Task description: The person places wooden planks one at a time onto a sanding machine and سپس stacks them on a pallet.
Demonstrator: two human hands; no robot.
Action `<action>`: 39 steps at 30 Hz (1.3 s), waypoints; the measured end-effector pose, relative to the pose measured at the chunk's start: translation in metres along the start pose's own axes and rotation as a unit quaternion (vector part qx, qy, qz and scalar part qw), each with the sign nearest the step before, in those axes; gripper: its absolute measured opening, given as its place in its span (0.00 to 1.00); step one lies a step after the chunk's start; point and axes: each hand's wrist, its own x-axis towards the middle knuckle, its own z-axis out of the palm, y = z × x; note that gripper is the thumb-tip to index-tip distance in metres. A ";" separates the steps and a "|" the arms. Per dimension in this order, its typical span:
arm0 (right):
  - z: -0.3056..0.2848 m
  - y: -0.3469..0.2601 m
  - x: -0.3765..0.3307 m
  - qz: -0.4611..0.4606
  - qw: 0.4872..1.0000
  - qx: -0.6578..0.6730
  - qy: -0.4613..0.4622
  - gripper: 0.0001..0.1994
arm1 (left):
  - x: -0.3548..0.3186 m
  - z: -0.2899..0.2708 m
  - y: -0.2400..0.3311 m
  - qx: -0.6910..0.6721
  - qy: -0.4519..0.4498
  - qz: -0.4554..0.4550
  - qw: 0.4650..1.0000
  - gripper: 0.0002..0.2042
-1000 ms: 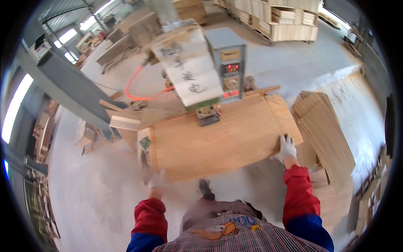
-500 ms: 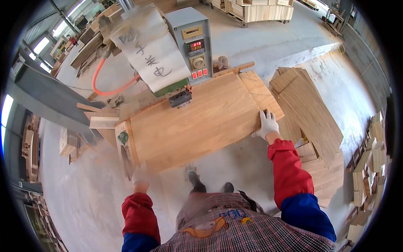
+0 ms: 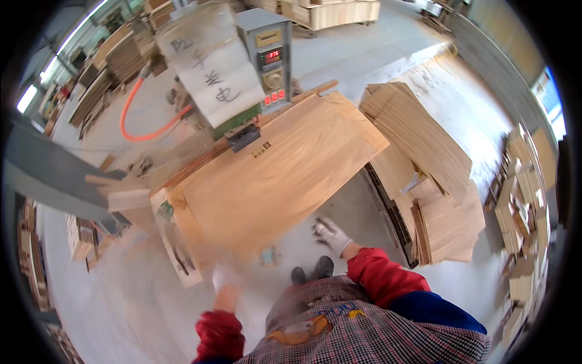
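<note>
Head view | wooden panel (image 3: 273, 176) lies flat beneath stamping machine (image 3: 221, 76), dark mark (image 3: 262, 150) just beside black press block (image 3: 244, 138): marking looks done, anything left cannot be told | left hand (image 3: 225, 276) blurred near panel's near-left corner, grip unclear; right hand (image 3: 330, 235) off panel, fingers loosely spread, empty | wooden crate (image 3: 333, 15) beyond, contents unclear

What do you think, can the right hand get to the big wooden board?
Probably yes: the right hand is just off the big wooden board, with nothing visible blocking the gap.
</note>
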 end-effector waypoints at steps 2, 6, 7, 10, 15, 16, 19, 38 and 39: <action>0.041 0.003 -0.024 0.110 0.972 0.205 -0.030 0.27 | -0.024 0.044 -0.019 -0.255 -0.041 0.049 0.965 0.30; 0.068 -0.001 -0.053 0.108 0.947 0.281 0.111 0.24 | -0.019 0.086 -0.038 -0.653 -0.161 -0.015 0.740 0.21; 0.061 -0.006 -0.061 0.078 0.950 0.268 0.138 0.23 | -0.012 0.082 -0.036 -0.671 -0.162 -0.017 0.723 0.18; 0.029 -0.003 -0.085 -0.004 0.945 0.229 0.234 0.20 | 0.012 0.062 -0.015 -0.769 -0.186 -0.126 0.598 0.16; -0.028 -0.017 -0.136 -0.054 0.914 0.119 0.384 0.19 | 0.026 0.083 0.013 -0.806 -0.339 -0.083 0.478 0.15; -0.038 -0.015 -0.149 -0.059 0.907 0.099 0.404 0.19 | 0.022 0.094 0.022 -0.785 -0.375 -0.087 0.485 0.15; -0.067 0.010 -0.191 -0.089 0.862 0.069 0.495 0.20 | -0.004 0.073 0.071 -0.725 -0.487 -0.105 0.475 0.15; -0.237 0.107 -0.322 0.024 0.561 0.426 0.709 0.23 | -0.033 0.174 0.456 -0.309 -0.640 0.102 0.696 0.18; -0.254 0.110 -0.327 0.024 0.569 0.418 0.708 0.23 | -0.033 0.188 0.461 -0.306 -0.648 0.083 0.693 0.18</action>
